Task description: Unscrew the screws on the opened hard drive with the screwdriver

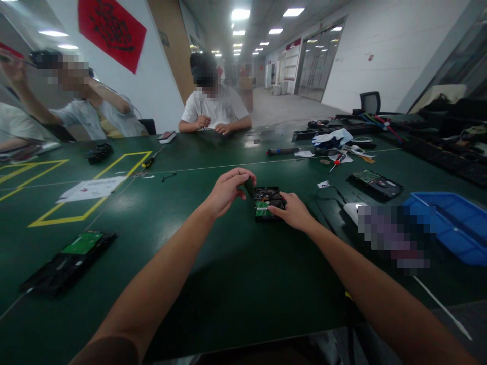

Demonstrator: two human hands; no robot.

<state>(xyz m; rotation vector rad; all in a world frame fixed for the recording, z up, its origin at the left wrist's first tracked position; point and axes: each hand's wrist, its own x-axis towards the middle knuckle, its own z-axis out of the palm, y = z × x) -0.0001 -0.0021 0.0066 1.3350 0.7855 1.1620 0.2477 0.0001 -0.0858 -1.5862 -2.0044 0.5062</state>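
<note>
In the middle of the head view, a hard drive [262,215] with a green circuit board lies on the dark green table [243,289]. My right hand [294,212] grips its right side, with the thumb over the board and the fingers along the edge. At the upper left of the drive, the fingers of my left hand [229,191] are closed around a dark, slim piece [249,187]. That piece points down toward the drive's left edge; its kind is not clear, and I cannot tell whether it touches.
Another hard drive [81,243] lies at left, and one [375,183] at right. Beside the blue tray [452,223] is a phone-like device with a cable. A red-handled screwdriver [337,161], gloves [333,138] and a yellow-black screwdriver [149,160] lie farther back. Co-workers sit across.
</note>
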